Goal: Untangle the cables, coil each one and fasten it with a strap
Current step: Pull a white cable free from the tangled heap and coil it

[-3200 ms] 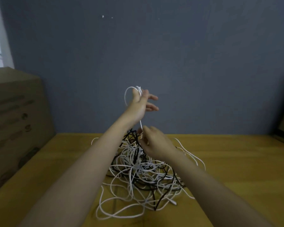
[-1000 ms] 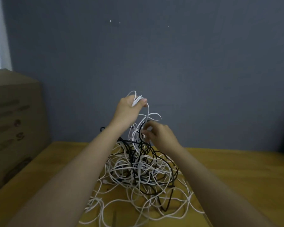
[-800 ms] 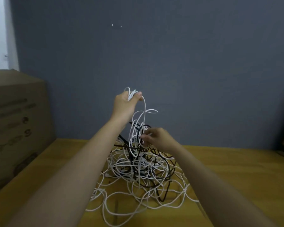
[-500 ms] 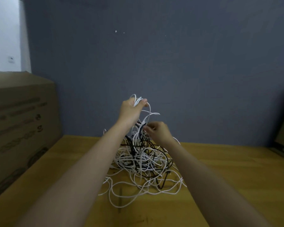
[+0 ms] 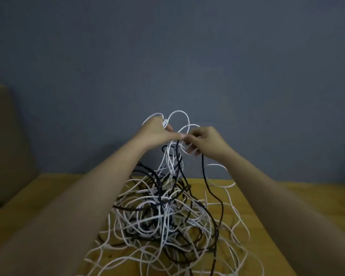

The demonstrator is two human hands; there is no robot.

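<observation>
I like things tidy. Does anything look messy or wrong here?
Yes: white and black cables lie in one knotted heap on the wooden table. The left hand and right hand hold strands pulled up from it. Nothing looks broken.

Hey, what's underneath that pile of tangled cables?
The tangled cables, white and black, lie on a wooden table; bare wood shows through the loops. Whatever sits under the dense middle is covered. No strap is visible.

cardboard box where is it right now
In the head view the cardboard box stands at the far left edge, against the grey wall, left of the cable tangle on the wooden table.
</observation>
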